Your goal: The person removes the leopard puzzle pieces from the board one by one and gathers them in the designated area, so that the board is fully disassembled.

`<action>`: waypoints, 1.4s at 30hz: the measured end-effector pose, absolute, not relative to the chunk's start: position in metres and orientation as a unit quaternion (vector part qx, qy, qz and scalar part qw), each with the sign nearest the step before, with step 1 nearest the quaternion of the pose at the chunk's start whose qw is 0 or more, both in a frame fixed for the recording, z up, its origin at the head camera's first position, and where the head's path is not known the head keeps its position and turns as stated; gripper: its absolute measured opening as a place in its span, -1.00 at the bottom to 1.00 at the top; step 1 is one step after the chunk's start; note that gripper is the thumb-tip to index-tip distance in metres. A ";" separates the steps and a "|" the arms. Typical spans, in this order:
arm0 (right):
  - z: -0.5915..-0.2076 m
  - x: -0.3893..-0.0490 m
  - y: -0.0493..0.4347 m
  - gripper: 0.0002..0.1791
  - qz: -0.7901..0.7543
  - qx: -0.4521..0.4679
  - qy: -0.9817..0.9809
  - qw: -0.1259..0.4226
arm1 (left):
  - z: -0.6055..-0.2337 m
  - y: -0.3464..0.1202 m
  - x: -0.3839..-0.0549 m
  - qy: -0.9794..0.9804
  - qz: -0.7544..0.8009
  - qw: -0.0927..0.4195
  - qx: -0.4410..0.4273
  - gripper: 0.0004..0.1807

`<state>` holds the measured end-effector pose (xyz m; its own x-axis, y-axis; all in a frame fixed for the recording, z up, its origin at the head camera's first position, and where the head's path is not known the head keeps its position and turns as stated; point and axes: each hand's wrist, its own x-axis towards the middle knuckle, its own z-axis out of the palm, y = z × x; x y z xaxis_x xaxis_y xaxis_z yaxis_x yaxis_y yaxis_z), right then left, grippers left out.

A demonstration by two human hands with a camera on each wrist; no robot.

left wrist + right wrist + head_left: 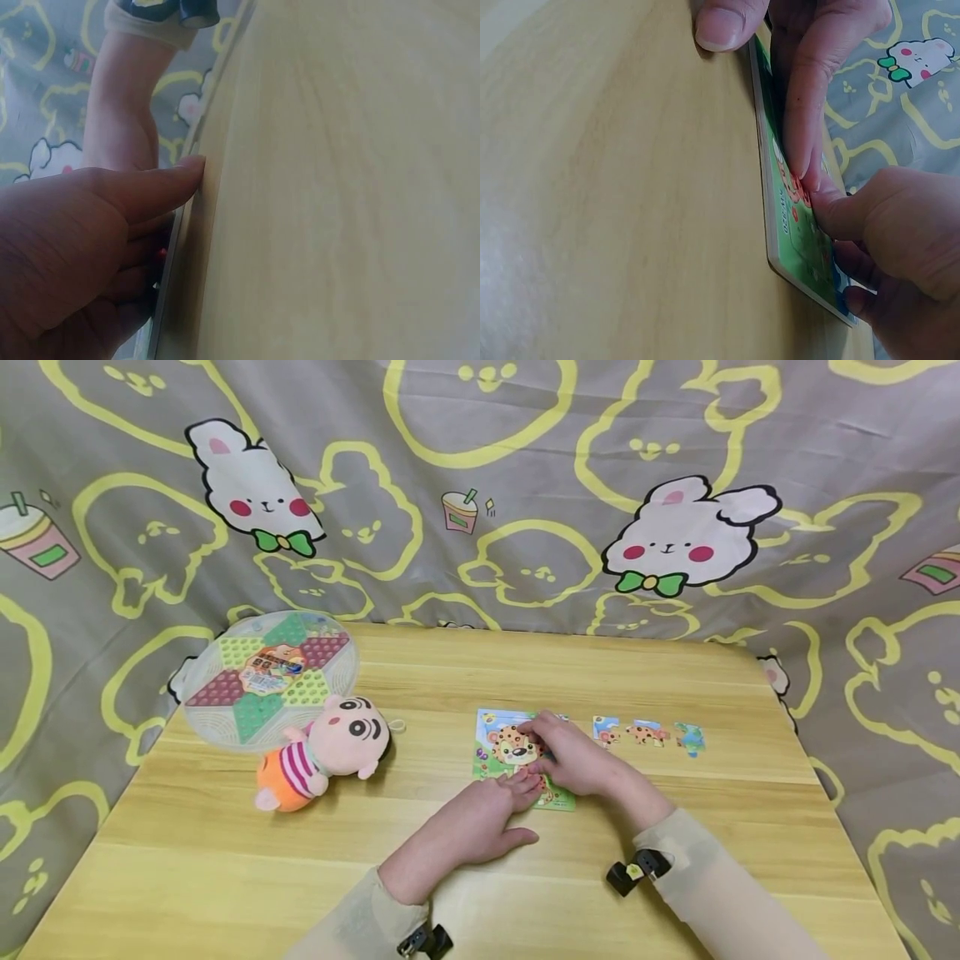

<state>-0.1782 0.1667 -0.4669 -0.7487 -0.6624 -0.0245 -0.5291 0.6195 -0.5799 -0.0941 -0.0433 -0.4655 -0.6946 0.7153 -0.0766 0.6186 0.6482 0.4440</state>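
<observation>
A jigsaw puzzle [491,731] with a spotted cartoon leopard lies flat on the wooden table in the head view. On its lower part rest the fingertips of my left hand [483,818], fingers stretched out and thumb apart on the table side. My right hand [581,760] covers the puzzle's right half, its thumb beside the left fingertips and its other fingers bent over the picture. Whether it pinches a piece is hidden. In the right wrist view the puzzle's green corner [802,262] shows beneath both hands. Left thumb [161,187] shows in the left wrist view.
Right of the puzzle lie three loose puzzle pieces [606,731], [647,732], [690,739]. A plush doll [322,752] in a striped top lies left, against a round Chinese checkers board [217,727]. A patterned curtain [525,468] hangs behind the table [420,677].
</observation>
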 end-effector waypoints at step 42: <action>-0.471 -0.168 0.164 -0.40 -0.305 -0.279 0.904 0.110 | -0.466 -0.049 -0.089 0.894 0.148 0.078 0.415 -0.43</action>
